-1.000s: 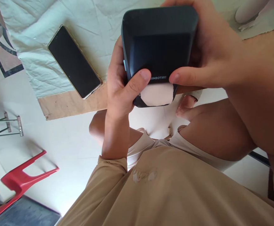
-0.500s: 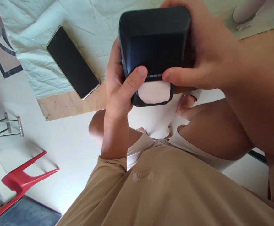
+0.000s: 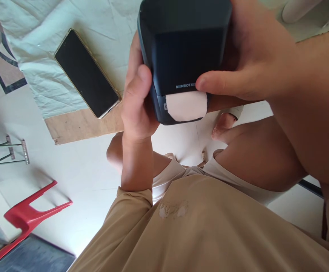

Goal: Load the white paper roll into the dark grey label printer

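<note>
Between both hands, over the table's near edge, is a black label printer (image 3: 187,56) marked NIIMBOT. A blank white label (image 3: 187,105) with an uneven edge sticks out of its front slot. My left hand (image 3: 137,94) grips the printer's left side, thumb along the side wall, other fingers partly hidden behind it. My right hand (image 3: 255,64) clasps the right side, its thumb lying on the front face beside the printed name; the other fingers are hidden. To the left, a smartphone (image 3: 87,73) with a dark screen lies in a clear case on the cloth.
A pale green cloth (image 3: 40,71) covers the table, whose wooden edge (image 3: 79,126) shows. A red plastic chair (image 3: 25,215) stands at lower left, near a metal-legged stand (image 3: 8,151). A whitish rounded object (image 3: 300,9) lies at the upper right. My legs are below the table edge.
My left thumb has moved off the printer's front face to its left side, uncovering more of the printed name. The printer has shifted slightly up in view.
</note>
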Demonstrator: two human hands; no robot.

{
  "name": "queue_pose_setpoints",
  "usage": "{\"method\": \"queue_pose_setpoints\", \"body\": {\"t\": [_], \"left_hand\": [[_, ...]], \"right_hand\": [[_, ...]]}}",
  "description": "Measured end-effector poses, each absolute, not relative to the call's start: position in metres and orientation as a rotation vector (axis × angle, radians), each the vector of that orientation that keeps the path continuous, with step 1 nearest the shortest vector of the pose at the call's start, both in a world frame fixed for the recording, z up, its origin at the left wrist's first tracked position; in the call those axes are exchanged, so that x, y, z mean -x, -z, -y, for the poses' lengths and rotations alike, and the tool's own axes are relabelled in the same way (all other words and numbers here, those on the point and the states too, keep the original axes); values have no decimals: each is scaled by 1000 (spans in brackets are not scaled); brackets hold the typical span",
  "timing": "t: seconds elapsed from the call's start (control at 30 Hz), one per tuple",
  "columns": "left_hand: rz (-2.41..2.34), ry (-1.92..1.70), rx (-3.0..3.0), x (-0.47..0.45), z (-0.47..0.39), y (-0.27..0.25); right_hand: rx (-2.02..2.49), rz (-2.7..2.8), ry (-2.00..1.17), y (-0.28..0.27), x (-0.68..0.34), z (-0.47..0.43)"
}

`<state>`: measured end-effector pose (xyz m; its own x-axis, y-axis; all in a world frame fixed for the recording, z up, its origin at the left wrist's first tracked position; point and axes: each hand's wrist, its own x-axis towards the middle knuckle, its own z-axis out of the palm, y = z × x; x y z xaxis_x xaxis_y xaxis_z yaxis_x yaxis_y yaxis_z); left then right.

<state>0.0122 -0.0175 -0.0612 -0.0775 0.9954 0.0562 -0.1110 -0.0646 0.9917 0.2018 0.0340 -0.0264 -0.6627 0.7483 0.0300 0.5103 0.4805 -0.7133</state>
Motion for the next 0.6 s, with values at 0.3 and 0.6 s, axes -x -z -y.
{"method": "queue_pose_setpoints", "body": {"t": [0.3, 0.6], "left_hand": [[-1179, -1333, -937, -26, 23, 41], [-789, -1400, -841, -11, 7, 53]], "right_hand": [[1225, 2287, -928, 28, -200, -25], [1283, 2404, -1040, 21, -203, -23]]}}
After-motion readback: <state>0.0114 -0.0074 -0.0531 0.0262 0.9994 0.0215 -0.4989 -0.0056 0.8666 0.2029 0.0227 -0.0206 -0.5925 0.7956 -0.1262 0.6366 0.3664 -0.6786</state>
